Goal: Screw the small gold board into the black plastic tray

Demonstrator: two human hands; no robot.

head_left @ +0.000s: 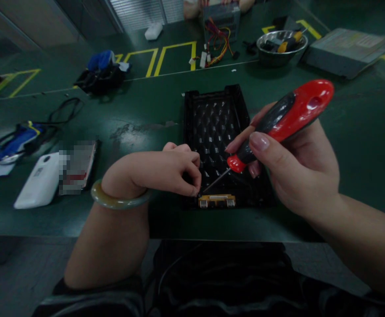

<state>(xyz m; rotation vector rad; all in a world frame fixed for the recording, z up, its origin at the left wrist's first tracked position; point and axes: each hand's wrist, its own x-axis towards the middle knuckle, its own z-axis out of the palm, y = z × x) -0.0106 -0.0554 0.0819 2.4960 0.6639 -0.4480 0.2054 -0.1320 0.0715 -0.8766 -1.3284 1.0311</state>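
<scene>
A red and black screwdriver [289, 115] lies slanted in my right hand [298, 167], with my thumb and fingers closed round its grip. Its thin shaft points down to the left, toward the near left corner of a black plastic case [212, 127] with a patterned inside. At that corner my left hand [182, 171] pinches thumb and forefinger together beside the screwdriver's tip; whatever is between them is too small to make out. A small orange-brown circuit board with connectors [217, 201] sits along the near edge of the case.
Left of the case lie a white phone-shaped object [42, 180] and a flat item [78, 167], partly blurred. Farther back are a blue and black bundle [101, 72], a metal bowl with tools [276, 57], a grey metal box [347, 53] and coloured cables [217, 44] near another person's hands.
</scene>
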